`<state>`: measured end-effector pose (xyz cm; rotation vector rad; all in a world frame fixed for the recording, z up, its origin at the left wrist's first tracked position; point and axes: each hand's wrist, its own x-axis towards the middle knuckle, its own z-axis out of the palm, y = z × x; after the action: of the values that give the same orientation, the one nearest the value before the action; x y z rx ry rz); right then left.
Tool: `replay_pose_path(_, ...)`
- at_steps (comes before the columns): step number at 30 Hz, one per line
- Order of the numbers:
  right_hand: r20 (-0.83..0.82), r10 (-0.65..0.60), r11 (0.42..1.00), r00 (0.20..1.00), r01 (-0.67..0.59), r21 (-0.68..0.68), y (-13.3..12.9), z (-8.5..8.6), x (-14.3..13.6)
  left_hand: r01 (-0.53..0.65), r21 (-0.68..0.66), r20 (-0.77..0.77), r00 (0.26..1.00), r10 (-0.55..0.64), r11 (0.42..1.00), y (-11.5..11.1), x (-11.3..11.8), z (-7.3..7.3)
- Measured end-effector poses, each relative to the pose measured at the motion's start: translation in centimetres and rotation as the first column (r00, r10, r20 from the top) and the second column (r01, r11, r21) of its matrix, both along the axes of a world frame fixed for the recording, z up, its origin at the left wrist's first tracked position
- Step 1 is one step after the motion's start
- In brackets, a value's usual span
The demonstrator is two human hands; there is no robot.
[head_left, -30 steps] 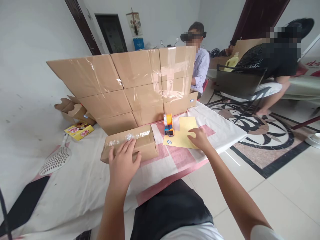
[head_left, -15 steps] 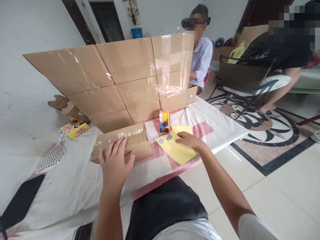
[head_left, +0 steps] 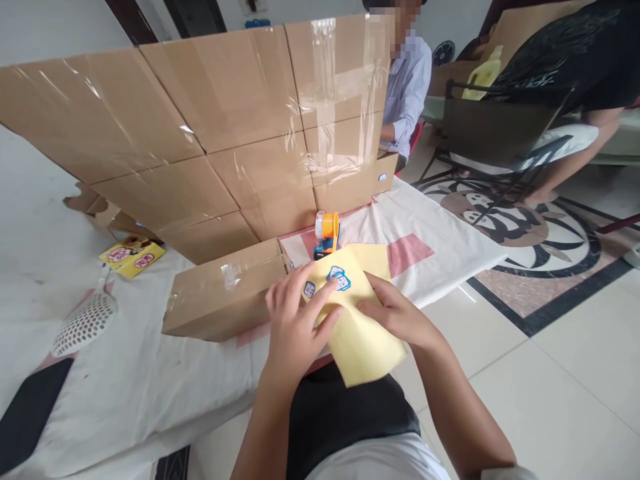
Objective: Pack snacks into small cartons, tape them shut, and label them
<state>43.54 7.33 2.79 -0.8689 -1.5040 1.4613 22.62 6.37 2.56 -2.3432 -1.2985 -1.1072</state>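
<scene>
My right hand (head_left: 395, 310) grips a yellow paper sheet (head_left: 367, 347) by its right edge, thumb on top. The sheet is raised and bent over my lap. Small blue-outlined stickers (head_left: 339, 278) lie on its upper part, two of them overlapping. My left hand (head_left: 300, 313) is over the sheet's left side with fingers apart, the index fingertip at the overlapping stickers. Just left of that hand, a closed cardboard box (head_left: 225, 293) with clear tape on top rests on the table. An orange and blue tape dispenser (head_left: 327, 233) stands behind the sheet, partly covered by it.
Taped cardboard boxes (head_left: 255, 153) form a wall at the back. Another yellow sheet (head_left: 373, 259) lies on the cloth-covered table (head_left: 445, 227). A white skimmer (head_left: 87, 323), a yellow packet (head_left: 133, 257) and a black flat object (head_left: 33, 407) lie left. One person (head_left: 407, 93) sits behind the boxes, another (head_left: 565, 73) at right.
My left hand has left the cardboard box and moved right to the yellow sheet. My right hand has lifted the sheet toward me. The view has tilted down.
</scene>
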Motion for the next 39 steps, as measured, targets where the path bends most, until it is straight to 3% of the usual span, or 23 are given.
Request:
replay_pose_path(7,-0.049,0.099,0.993,0.994,-0.102,-0.061,0.9,-0.4,-0.2,0.072,-0.005,0.088,0.994,-0.072,0.997,0.8,-0.7,-0.1)
replay_pose_path(14,0.011,0.034,0.999,0.999,-0.034,0.004,0.9,0.5,-1.5,0.073,0.039,0.119,0.990,-0.077,0.997,0.9,-0.5,0.0)
replay_pose_path(22,0.132,-0.147,0.973,0.980,0.119,0.198,-0.1,-0.3,-1.7,0.064,0.131,0.055,0.996,-0.072,0.989,0.9,0.3,0.4)
replay_pose_path(27,0.135,-0.233,0.959,0.963,0.205,0.197,-1.5,-0.7,-0.4,0.184,0.105,0.193,0.960,-0.202,0.977,1.9,0.9,-0.1)
replay_pose_path(30,0.135,-0.263,0.959,0.955,0.243,0.146,-2.1,-1.0,-0.1,0.239,0.075,0.275,0.928,-0.251,0.968,1.2,0.9,-0.9)
replay_pose_path(32,0.147,-0.283,0.959,0.948,0.279,0.048,-1.6,-1.5,0.2,0.260,0.019,0.417,0.875,-0.244,0.965,0.2,0.6,-1.8)
replay_pose_path(35,0.328,-0.372,0.898,0.869,0.426,-0.112,1.1,-2.6,1.3,0.262,-0.087,0.588,0.792,-0.163,0.961,-1.3,0.0,-2.9)
replay_pose_path(39,0.545,-0.520,0.762,0.658,0.646,-0.052,6.2,-4.2,2.7,0.196,-0.071,0.575,0.809,-0.120,0.978,-2.1,-1.1,-3.1)
